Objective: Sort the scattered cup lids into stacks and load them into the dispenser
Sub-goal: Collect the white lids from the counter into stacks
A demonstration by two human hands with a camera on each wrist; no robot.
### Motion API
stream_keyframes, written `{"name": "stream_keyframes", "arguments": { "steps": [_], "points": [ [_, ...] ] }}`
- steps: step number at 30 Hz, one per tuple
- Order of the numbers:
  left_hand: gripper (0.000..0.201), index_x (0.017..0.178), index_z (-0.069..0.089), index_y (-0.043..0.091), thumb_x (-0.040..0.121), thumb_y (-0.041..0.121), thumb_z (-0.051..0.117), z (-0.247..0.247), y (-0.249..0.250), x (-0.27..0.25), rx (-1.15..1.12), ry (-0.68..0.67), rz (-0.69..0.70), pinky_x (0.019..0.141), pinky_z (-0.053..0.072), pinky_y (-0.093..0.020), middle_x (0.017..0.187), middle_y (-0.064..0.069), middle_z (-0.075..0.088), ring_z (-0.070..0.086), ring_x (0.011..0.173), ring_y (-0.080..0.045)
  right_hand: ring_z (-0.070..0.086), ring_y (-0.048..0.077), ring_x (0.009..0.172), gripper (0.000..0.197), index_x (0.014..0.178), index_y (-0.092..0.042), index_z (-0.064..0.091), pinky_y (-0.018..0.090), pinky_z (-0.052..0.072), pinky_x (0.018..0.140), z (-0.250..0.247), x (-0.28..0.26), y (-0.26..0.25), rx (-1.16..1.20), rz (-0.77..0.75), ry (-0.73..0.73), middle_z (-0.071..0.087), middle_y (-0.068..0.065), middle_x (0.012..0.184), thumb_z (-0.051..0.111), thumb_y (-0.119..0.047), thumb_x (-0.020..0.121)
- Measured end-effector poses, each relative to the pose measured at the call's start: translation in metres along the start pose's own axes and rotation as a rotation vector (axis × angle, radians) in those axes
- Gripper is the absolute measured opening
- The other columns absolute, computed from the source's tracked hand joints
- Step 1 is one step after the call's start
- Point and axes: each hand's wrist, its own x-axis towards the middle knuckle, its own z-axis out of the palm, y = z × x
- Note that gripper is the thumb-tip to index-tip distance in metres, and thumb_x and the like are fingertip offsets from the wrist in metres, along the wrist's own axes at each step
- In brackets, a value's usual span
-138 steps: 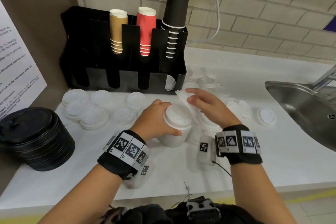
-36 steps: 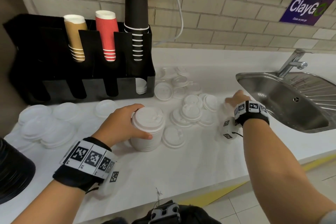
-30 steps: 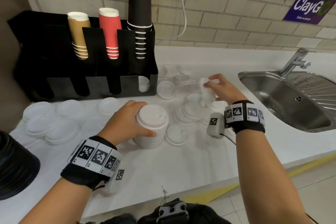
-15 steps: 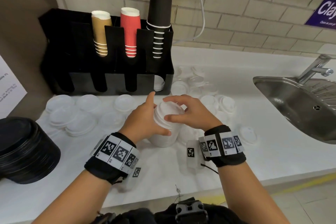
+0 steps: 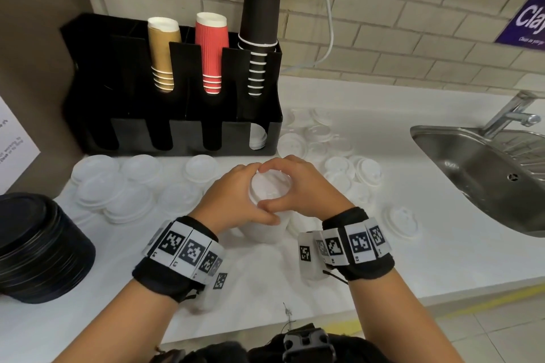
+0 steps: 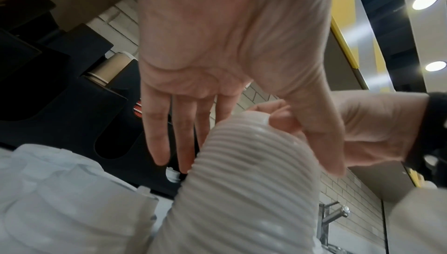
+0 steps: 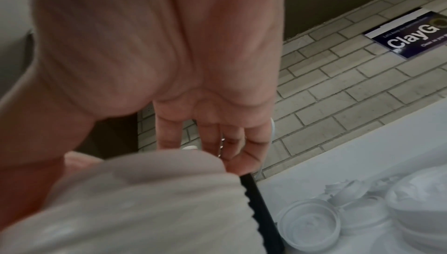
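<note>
A tall stack of white cup lids (image 5: 267, 231) stands upright mid-counter. My left hand (image 5: 246, 196) wraps its top from the left and my right hand (image 5: 295, 187) from the right, thumbs and forefingers meeting in a ring round the top lid. In the left wrist view the ribbed stack (image 6: 241, 181) sits between thumb and fingers. The right wrist view has the same stack (image 7: 145, 200) blurred under my palm. The black dispenser (image 5: 177, 115) stands behind, with a few white lids (image 5: 258, 137) in its lower right slot. Loose white lids (image 5: 118, 194) lie left, more white lids (image 5: 354, 174) right.
Brown, red and black cup stacks fill the dispenser's upper slots. A pile of black lids (image 5: 35, 244) sits at the front left. A steel sink (image 5: 486, 174) and tap (image 5: 513, 115) lie to the right. One lid (image 5: 402, 221) lies near the sink.
My right hand took a lid from near the sink and brought it back to the stack. It now grips the stack's top together with the left hand.
</note>
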Motion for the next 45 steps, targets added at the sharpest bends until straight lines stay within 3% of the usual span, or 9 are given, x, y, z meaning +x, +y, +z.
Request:
{"name": "stream_keyframes", "arguments": {
  "steps": [5, 8, 10, 14, 17, 26, 34, 41, 45],
  "points": [
    [0.075, 0.119, 0.059, 0.032, 0.052, 0.043, 0.091, -0.005, -0.001, 0.004, 0.009, -0.01, -0.012, 0.088, 0.052, -0.041, 0.106, 0.012, 0.066, 0.061, 0.1, -0.014, 0.056, 0.003, 0.098, 0.043, 0.109, -0.029, 0.061, 0.007, 0.041, 0.075, -0.015, 0.005, 0.01, 0.101, 0.003, -0.099, 0.059, -0.01, 0.109, 0.082, -0.037, 0.072],
    [0.074, 0.115, 0.059, 0.033, 0.05, 0.045, 0.091, -0.007, -0.001, 0.007, 0.036, -0.015, -0.028, 0.089, 0.051, -0.041, 0.108, 0.014, 0.065, 0.059, 0.102, -0.015, 0.06, 0.009, 0.091, 0.026, 0.107, -0.018, 0.065, 0.008, 0.044, 0.071, -0.038, 0.032, 0.028, 0.234, 0.161, 0.057, 0.065, -0.005, 0.105, 0.069, -0.034, 0.086],
    [0.075, 0.115, 0.058, 0.034, 0.049, 0.047, 0.091, -0.007, -0.002, 0.008, 0.044, -0.023, -0.035, 0.09, 0.051, -0.04, 0.11, 0.015, 0.064, 0.058, 0.104, -0.014, 0.058, 0.017, 0.1, 0.027, 0.111, -0.01, 0.065, 0.018, 0.043, 0.079, -0.052, 0.06, 0.045, 0.025, 0.3, 0.129, 0.063, 0.003, 0.11, 0.058, -0.029, 0.094],
    [0.077, 0.116, 0.057, 0.036, 0.048, 0.048, 0.091, -0.008, -0.002, 0.007, 0.06, -0.024, -0.042, 0.09, 0.052, -0.039, 0.111, 0.017, 0.064, 0.058, 0.105, -0.013, 0.047, 0.027, 0.127, 0.034, 0.13, -0.019, 0.058, 0.033, 0.037, 0.107, -0.051, 0.102, 0.062, -0.39, 0.413, -0.213, 0.048, 0.009, 0.141, 0.048, -0.021, 0.097],
    [0.077, 0.117, 0.057, 0.036, 0.049, 0.049, 0.091, -0.008, -0.001, 0.007, 0.064, -0.03, -0.035, 0.09, 0.052, -0.039, 0.111, 0.017, 0.064, 0.059, 0.103, -0.012, 0.046, 0.023, 0.127, 0.037, 0.129, -0.029, 0.057, 0.028, 0.034, 0.104, -0.035, 0.109, 0.057, -0.509, 0.369, -0.397, 0.047, 0.002, 0.142, 0.056, -0.024, 0.093],
    [0.074, 0.115, 0.057, 0.038, 0.05, 0.048, 0.091, -0.01, -0.003, 0.008, 0.062, -0.042, -0.035, 0.089, 0.052, -0.037, 0.11, 0.019, 0.063, 0.059, 0.1, -0.009, 0.053, 0.021, 0.116, 0.037, 0.122, -0.017, 0.063, 0.037, 0.042, 0.104, -0.043, 0.101, 0.047, -0.541, 0.381, -0.579, 0.059, 0.001, 0.129, 0.058, -0.036, 0.09],
    [0.075, 0.113, 0.056, 0.037, 0.048, 0.049, 0.091, -0.012, -0.002, 0.012, 0.076, -0.06, -0.042, 0.088, 0.052, -0.036, 0.109, 0.019, 0.062, 0.059, 0.099, -0.008, 0.05, 0.022, 0.121, 0.029, 0.122, -0.014, 0.06, 0.026, 0.038, 0.094, -0.093, 0.101, 0.067, -0.287, 0.385, -0.144, 0.055, 0.007, 0.133, 0.045, -0.017, 0.097],
    [0.076, 0.113, 0.055, 0.036, 0.048, 0.049, 0.091, -0.014, 0.001, 0.011, 0.076, -0.076, -0.042, 0.086, 0.053, -0.035, 0.109, 0.019, 0.061, 0.059, 0.095, -0.007, 0.038, 0.032, 0.133, 0.049, 0.143, -0.017, 0.041, 0.037, 0.032, 0.107, -0.041, 0.144, 0.077, -0.6, 0.42, -0.232, 0.039, 0.012, 0.147, 0.048, -0.022, 0.095],
    [0.074, 0.114, 0.056, 0.035, 0.05, 0.049, 0.091, -0.014, 0.002, 0.009, 0.088, -0.065, -0.043, 0.087, 0.052, -0.036, 0.109, 0.018, 0.062, 0.059, 0.096, -0.008, 0.033, 0.037, 0.125, 0.051, 0.133, -0.024, 0.047, 0.047, 0.036, 0.102, -0.016, 0.166, 0.092, -0.798, 0.423, -0.179, 0.033, 0.012, 0.137, 0.053, -0.04, 0.084]
  ]
}}
